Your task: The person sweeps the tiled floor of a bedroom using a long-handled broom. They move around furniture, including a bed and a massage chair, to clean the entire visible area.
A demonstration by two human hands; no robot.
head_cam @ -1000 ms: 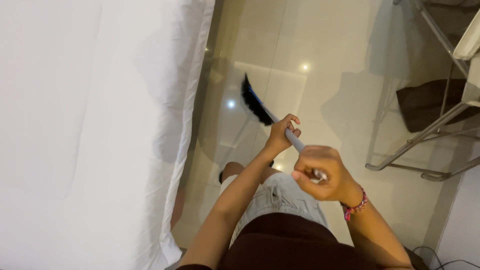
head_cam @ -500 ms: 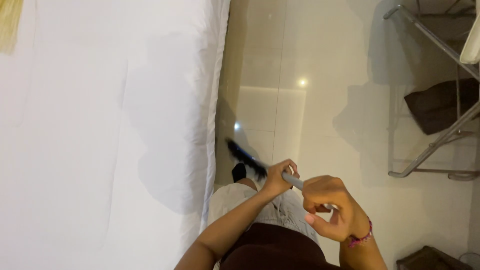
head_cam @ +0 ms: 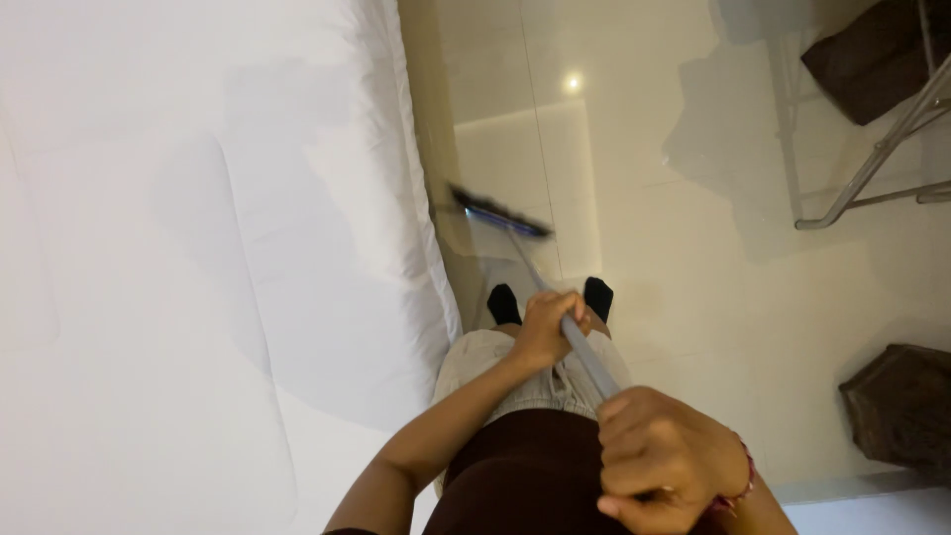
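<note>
Both hands held the broom handle (head_cam: 584,352): left hand (head_cam: 547,327) w/ closed grip lower down, right hand (head_cam: 662,466) w/ closed grip at the top end. Broom head (head_cam: 500,211), blurred, was on the floor (head_cam: 693,297) just beside the bed (head_cam: 198,248) edge, ahead of the black-socked feet (head_cam: 597,295).

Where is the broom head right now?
In the head view, the broom head sits on the glossy tiled floor just right of the white bed edge, ahead of the person's black-socked feet.
</note>
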